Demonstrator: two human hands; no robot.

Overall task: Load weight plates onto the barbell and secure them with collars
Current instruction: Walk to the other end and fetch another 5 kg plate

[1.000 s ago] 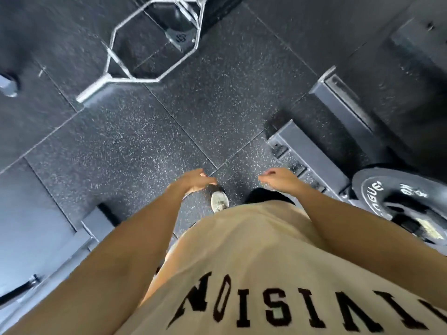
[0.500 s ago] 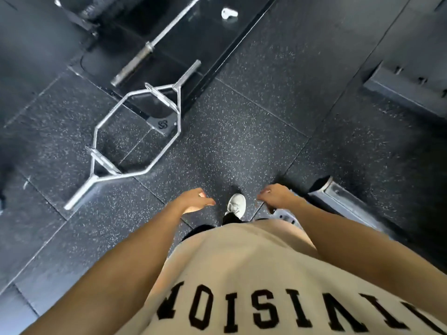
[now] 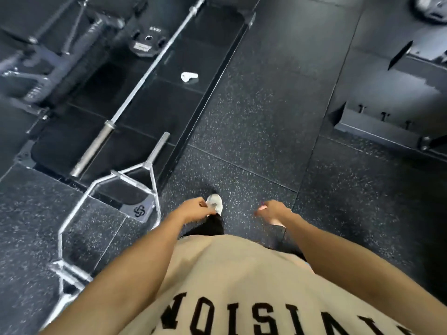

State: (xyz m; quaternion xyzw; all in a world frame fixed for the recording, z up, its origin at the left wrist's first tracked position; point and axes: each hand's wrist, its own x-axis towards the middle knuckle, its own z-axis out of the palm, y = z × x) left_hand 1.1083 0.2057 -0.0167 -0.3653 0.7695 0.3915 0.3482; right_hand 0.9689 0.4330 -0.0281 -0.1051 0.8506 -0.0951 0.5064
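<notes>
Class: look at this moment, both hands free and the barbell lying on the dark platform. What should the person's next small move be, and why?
Probably a step ahead and left toward the barbell. Its near sleeve is bare, and the left hand and right hand hold nothing. A small weight plate lies beside the bar's shaft, likely the first thing to pick up.

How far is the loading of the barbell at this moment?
Nothing looks done: the barbell lies on the dark platform with its near sleeve bare, no plates or collars on it. In hand: nothing; the left hand and right hand hang loosely. Left: fetching plates, such as the small plate beyond the bar, sliding them on, adding collars.
</notes>
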